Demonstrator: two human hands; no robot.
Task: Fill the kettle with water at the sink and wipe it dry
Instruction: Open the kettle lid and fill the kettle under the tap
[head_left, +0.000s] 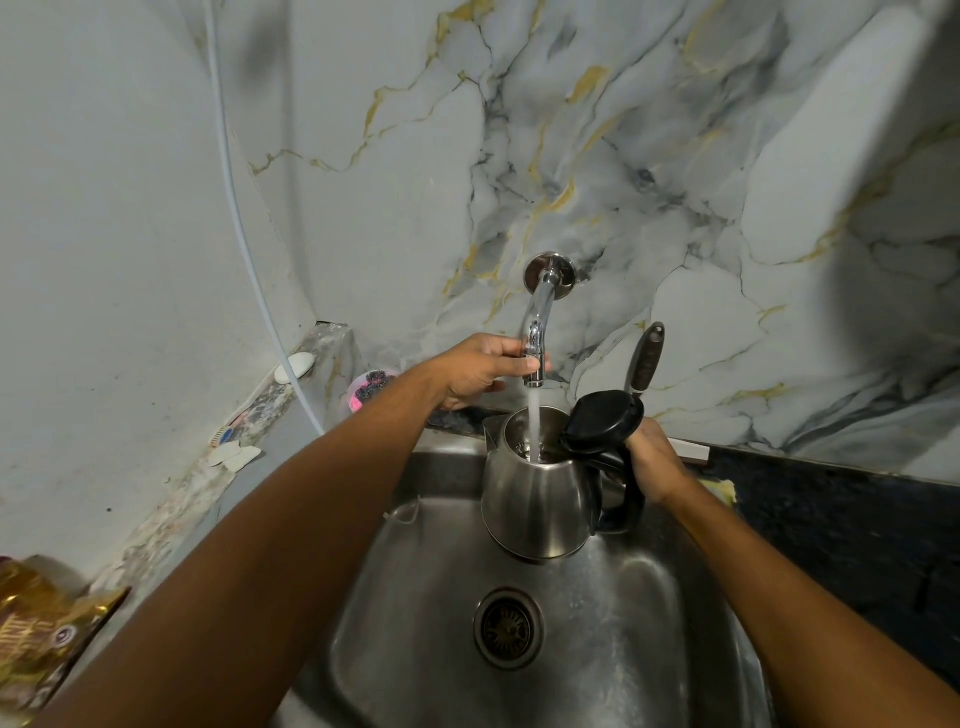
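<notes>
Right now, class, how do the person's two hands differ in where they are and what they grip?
The left hand is raised at the tap, fingers around its spout end; the right hand is lower, closed on the kettle handle. The left hand touches fixed chrome; the right hand holds the kettle over the sink. Both are bare and gripping.

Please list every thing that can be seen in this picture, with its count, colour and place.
kettle: one, steel, black lid open, held over the sink under the tap
tap: one, chrome, on the wall, water running
sink: one, steel, bottom centre
drain: one, dark, sink floor
black handle: one, against the wall behind the kettle
gold packet: one, bottom left
left hand: at the tap
right hand: on the kettle handle
</notes>
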